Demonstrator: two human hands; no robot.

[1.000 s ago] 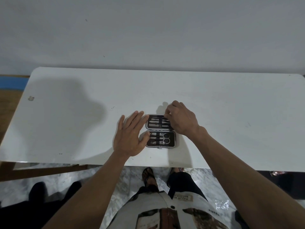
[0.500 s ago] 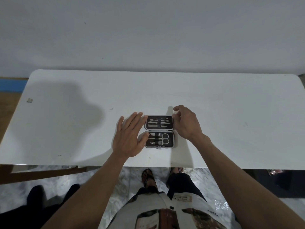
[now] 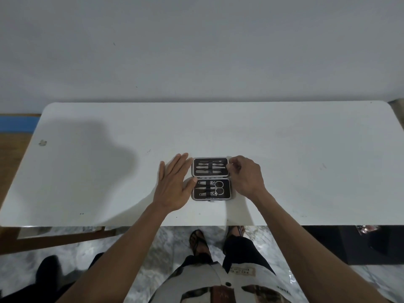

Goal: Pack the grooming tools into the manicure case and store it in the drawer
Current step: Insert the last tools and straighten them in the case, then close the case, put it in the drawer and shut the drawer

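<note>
The manicure case lies open flat on the white table, near its front edge. Its far half holds several slim metal tools under straps. Scissors, clippers and files sit in the near half. My left hand lies flat on the table against the case's left side, fingers apart, thumb touching the near half. My right hand is at the case's right side, its fingertips pinched on the right edge of the far half. No drawer is in view.
A grey wall rises straight behind the table. A small chipped mark shows near the table's left edge. Below the front edge are a wooden frame at left, a dark box at right, and my feet on marble floor.
My right hand came off the far half's tools, drew back to the right, and now closes its fingertips on that half's right edge. The left hand has stayed flat beside the case.
</note>
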